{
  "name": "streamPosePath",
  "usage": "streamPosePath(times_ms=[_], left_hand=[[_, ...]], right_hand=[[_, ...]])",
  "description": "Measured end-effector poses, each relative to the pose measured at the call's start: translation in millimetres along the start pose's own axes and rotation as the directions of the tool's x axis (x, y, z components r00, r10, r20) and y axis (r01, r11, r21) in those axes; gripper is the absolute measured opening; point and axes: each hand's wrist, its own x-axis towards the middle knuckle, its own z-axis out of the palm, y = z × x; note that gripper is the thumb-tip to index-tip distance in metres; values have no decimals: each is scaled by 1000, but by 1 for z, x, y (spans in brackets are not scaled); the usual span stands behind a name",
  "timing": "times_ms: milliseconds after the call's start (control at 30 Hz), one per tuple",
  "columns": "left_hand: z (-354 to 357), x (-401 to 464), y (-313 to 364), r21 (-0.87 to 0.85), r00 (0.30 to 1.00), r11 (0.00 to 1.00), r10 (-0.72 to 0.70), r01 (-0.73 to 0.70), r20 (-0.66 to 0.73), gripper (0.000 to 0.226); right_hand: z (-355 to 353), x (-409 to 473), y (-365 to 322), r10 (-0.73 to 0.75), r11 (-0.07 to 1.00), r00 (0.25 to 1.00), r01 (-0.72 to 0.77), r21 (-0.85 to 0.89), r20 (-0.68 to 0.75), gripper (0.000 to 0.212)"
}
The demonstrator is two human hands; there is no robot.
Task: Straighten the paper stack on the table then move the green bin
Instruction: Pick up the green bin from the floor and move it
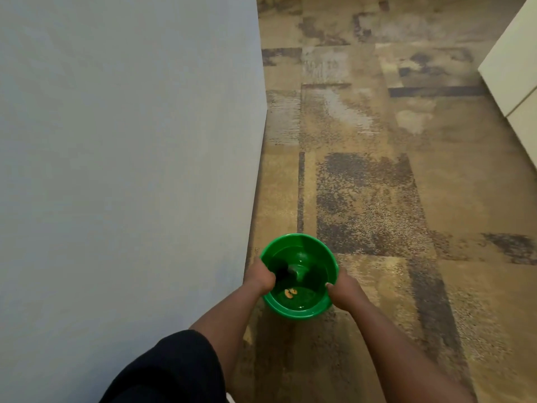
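A round green bin is low in the middle of the view, over the patterned floor beside a wall corner. My left hand grips its left rim, with fingers curled over the edge into the bin. My right hand grips the right rim the same way. Inside the bin lie a small orange scrap and a dark object. I cannot tell whether the bin rests on the floor or hangs just above it. No paper stack or table is in view.
A pale grey wall fills the left half and ends at a corner just left of the bin. Patchy brown and grey carpet stretches ahead and to the right. A white cabinet stands at the far right edge.
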Motion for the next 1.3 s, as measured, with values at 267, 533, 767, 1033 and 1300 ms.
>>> streamPosePath(times_ms=[267,533,767,1033,1300], left_hand=[[0,-9,0,-108,992,990,-100,92,-74,31],[-91,-112,71,-181,966,983,-64,18,-249,24],[-200,-249,155,-274,946,961,-67,-24,-318,26],[-306,-392,236,-254,934,963,-7,-90,-358,28],[-387,-484,277,-223,912,960,66,-168,-405,16]], right_hand=[[5,-7,6,-15,994,999,20,103,-47,36],[-111,-111,-52,-55,985,983,83,154,-175,20],[-227,-254,-119,-108,971,961,157,181,-256,29],[-332,-404,-188,-165,915,912,284,288,-375,48],[-396,-488,-233,-165,902,883,315,294,-440,70]])
